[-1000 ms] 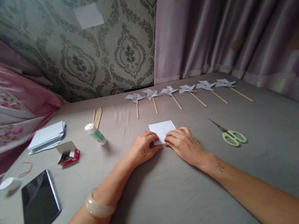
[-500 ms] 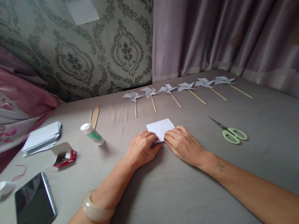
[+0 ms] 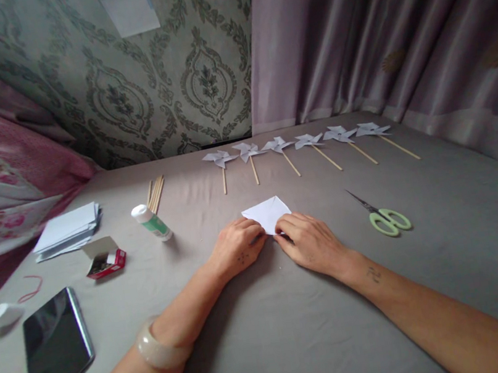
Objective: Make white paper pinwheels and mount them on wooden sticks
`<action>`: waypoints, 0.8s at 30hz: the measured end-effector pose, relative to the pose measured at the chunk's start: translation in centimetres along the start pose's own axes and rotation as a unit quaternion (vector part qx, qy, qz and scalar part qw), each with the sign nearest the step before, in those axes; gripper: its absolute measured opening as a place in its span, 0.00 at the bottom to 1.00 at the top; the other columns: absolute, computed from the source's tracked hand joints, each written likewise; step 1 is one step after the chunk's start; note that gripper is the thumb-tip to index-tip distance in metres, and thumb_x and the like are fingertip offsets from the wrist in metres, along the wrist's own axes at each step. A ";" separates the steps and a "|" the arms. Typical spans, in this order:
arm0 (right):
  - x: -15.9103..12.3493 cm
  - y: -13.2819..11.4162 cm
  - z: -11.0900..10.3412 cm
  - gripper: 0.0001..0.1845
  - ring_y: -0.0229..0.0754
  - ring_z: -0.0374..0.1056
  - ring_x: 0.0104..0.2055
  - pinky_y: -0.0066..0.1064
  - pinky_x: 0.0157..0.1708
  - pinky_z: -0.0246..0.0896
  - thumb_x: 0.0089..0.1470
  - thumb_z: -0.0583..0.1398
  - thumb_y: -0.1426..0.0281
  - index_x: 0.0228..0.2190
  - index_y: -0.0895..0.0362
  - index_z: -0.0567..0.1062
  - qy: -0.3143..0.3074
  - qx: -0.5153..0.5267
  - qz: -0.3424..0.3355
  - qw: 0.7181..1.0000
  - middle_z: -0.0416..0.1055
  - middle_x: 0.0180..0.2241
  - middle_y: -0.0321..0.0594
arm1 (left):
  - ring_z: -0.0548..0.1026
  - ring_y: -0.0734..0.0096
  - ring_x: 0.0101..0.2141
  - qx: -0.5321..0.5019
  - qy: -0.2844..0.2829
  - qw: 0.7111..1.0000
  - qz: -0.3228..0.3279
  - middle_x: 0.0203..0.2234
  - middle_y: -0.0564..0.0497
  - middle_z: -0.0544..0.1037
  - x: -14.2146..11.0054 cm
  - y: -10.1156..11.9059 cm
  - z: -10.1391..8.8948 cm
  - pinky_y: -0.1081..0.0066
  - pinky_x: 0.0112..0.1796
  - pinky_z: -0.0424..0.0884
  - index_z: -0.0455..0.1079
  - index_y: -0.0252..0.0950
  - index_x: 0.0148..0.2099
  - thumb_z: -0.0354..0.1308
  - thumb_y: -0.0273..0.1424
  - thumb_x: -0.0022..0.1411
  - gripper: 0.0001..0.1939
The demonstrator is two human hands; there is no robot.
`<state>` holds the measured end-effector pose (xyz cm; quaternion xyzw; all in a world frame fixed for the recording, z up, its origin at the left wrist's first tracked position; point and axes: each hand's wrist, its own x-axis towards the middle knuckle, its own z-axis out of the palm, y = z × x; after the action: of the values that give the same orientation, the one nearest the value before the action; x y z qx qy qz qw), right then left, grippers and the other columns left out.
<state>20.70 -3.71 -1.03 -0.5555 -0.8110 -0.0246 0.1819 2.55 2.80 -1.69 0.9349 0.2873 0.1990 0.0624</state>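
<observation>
A small white paper square [image 3: 266,212] lies on the grey cloth [image 3: 271,333] in front of me, turned so one corner points away. My left hand [image 3: 237,247] pinches its near left edge with bent fingers. On the near right edge, my right hand [image 3: 307,243] pinches the sheet too, knuckles up. The two hands almost touch at the paper's near corner, which they cover.
Several white paper pinwheels on wooden sticks [image 3: 293,149] lie in a row at the back. Green-handled scissors [image 3: 382,216] lie to the right. To the left are a glue stick [image 3: 151,221], spare sticks [image 3: 155,193], a paper stack [image 3: 68,229], a small red box [image 3: 103,261] and a dark phone [image 3: 55,346].
The paper has turned from lying square to me to a diamond with a corner pointing away. Both hands stayed at its near edge. The view shifted slightly.
</observation>
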 end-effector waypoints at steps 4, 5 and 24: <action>0.0 -0.2 0.1 0.06 0.44 0.67 0.40 0.34 0.39 0.58 0.59 0.57 0.70 0.34 0.55 0.75 0.002 0.026 0.005 1.000 0.73 0.36 0.43 | 0.75 0.67 0.36 -0.014 0.014 1.000 0.003 0.32 0.48 0.79 0.0 -0.2 0.2 0.68 0.40 0.70 0.73 0.36 0.35 0.54 0.30 0.63 0.08; 0.0 -0.3 0.1 0.06 0.44 0.67 0.40 0.34 0.39 0.58 0.59 0.57 0.70 0.33 0.55 0.75 0.002 0.028 0.008 1.000 0.73 0.36 0.43 | 0.75 0.67 0.36 -0.020 0.016 1.000 0.002 0.32 0.48 0.79 0.0 -0.3 0.2 0.68 0.40 0.70 0.73 0.36 0.35 0.54 0.30 0.63 0.08; 0.7 -0.1 1.3 0.10 0.41 0.68 0.34 0.31 0.35 0.59 0.57 0.55 0.72 0.27 0.56 0.75 0.030 0.111 0.144 0.983 0.73 0.32 0.42 | 0.74 0.66 0.37 0.002 -0.013 1.000 -0.026 0.32 0.47 0.78 -0.1 0.3 -0.3 0.68 0.39 0.71 0.74 0.36 0.36 0.52 0.29 0.63 0.09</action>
<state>20.03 -2.80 -2.03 -0.6419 -0.7144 0.0755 0.2680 2.53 2.51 -1.40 0.9298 0.3109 0.1842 0.0691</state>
